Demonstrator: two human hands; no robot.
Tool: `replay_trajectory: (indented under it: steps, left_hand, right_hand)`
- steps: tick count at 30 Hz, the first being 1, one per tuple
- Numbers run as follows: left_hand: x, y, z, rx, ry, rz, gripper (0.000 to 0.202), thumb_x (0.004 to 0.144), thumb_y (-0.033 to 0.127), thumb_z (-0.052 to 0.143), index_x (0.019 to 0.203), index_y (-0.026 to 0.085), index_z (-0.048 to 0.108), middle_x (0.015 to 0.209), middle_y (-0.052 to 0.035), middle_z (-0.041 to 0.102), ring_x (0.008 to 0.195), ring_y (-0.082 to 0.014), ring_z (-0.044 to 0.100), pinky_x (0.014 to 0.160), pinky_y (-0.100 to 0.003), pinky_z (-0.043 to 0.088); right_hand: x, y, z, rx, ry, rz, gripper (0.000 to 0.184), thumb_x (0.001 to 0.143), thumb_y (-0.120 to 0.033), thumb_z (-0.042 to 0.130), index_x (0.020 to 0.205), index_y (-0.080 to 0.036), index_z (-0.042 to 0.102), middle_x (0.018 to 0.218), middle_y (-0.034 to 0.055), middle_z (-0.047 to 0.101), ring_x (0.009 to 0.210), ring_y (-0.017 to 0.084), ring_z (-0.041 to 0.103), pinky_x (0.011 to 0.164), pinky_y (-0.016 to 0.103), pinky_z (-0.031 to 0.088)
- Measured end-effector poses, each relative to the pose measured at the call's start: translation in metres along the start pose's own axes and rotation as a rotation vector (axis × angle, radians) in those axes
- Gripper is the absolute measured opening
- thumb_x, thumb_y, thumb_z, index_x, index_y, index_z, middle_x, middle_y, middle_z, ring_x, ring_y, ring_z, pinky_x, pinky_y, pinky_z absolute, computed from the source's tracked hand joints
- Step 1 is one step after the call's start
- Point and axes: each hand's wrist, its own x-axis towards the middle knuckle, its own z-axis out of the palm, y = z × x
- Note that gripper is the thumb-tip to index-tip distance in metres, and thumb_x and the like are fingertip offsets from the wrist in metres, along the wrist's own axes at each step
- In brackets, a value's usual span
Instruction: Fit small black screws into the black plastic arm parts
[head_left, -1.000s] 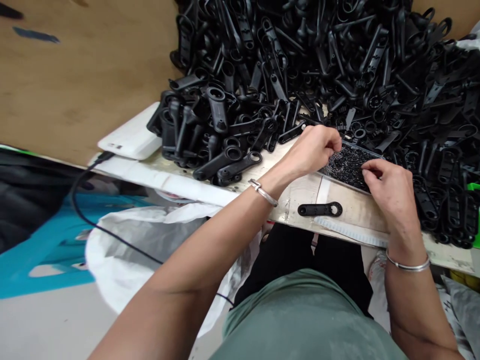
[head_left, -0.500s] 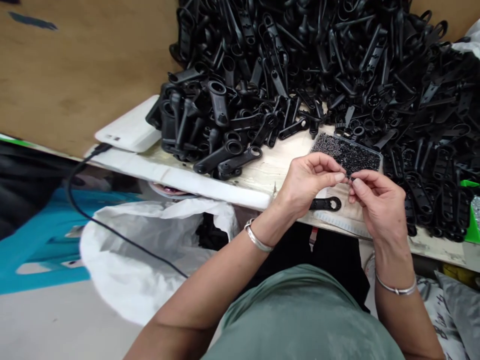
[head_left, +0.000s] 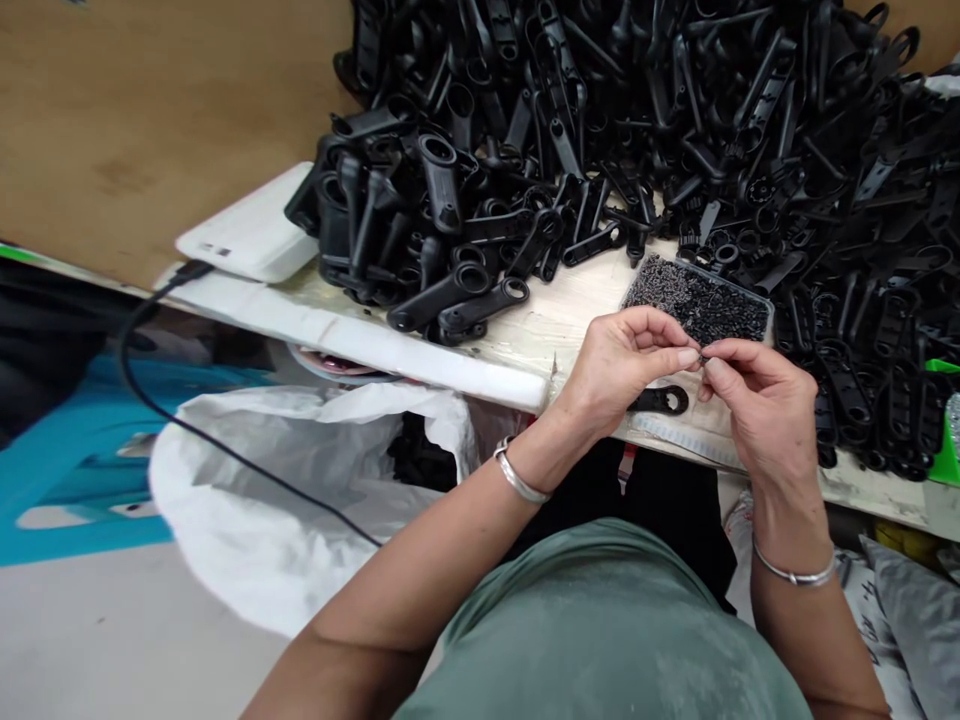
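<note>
My left hand (head_left: 619, 362) and my right hand (head_left: 761, 395) meet fingertip to fingertip above the bench edge, both pinched closed. Between the fingertips is a tiny dark piece, too small to name. Just behind the hands is a clear box (head_left: 765, 312) of small parts, greyish ones on its left and black ones on its right. A black plastic arm with a ring end (head_left: 666, 400) lies beneath my left hand, partly hidden by it.
A large heap of black plastic arms (head_left: 585, 120) covers the back and right of the bench. At the left stand a white device (head_left: 251, 228) and its black cable (head_left: 247, 450). Below hangs a white bag (head_left: 247, 500) with black parts inside. A green bin (head_left: 943, 370) sits at the far right.
The camera view has shifted slightly. Both hands stay pinched together at nearly the same place, with the fingertips a little closer.
</note>
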Motion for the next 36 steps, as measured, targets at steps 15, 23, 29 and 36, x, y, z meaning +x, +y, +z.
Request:
replay_trajectory:
  steps: [15,23,29,36]
  left_hand:
    - [-0.006,-0.003,0.001,0.034,-0.004,0.033,0.03,0.059,0.024,0.09,0.072,0.012,0.066,0.074,-0.0009,0.071,0.069,-0.0103,0.066,0.071,-0.024,0.057]
    - [-0.01,-0.009,0.004,0.071,0.026,0.106,0.018,0.065,0.016,0.083,0.072,0.013,0.066,0.073,-0.0003,0.072,0.068,-0.0107,0.068,0.069,-0.023,0.058]
    - [-0.013,-0.011,0.005,0.094,0.043,0.14,0.016,0.066,0.014,0.082,0.071,0.013,0.067,0.073,-0.0003,0.072,0.068,-0.0099,0.068,0.067,-0.021,0.057]
    - [-0.016,-0.006,-0.003,0.257,-0.024,0.218,0.014,0.075,0.02,0.08,0.078,0.014,0.068,0.078,-0.0014,0.073,0.075,-0.0132,0.07,0.075,-0.026,0.058]
  right_hand:
    - [-0.002,-0.005,0.003,-0.09,0.081,-0.026,0.009,0.074,-0.02,0.076,0.082,-0.021,0.073,0.069,-0.0033,0.069,0.055,0.01,0.063,0.054,0.023,0.055]
    - [-0.014,-0.012,0.006,-0.397,0.121,-0.065,0.013,0.083,-0.026,0.068,0.086,-0.016,0.075,0.065,-0.001,0.068,0.052,0.009,0.058,0.051,0.022,0.05]
    - [-0.017,-0.013,0.008,-0.49,0.128,-0.094,0.017,0.085,-0.03,0.065,0.088,-0.016,0.075,0.071,0.0024,0.072,0.055,0.011,0.062,0.054,0.024,0.052]
    - [-0.012,-0.011,0.012,-0.499,0.169,-0.077,0.016,0.081,-0.03,0.066,0.083,-0.017,0.074,0.064,0.0001,0.068,0.05,0.011,0.059,0.051,0.024,0.051]
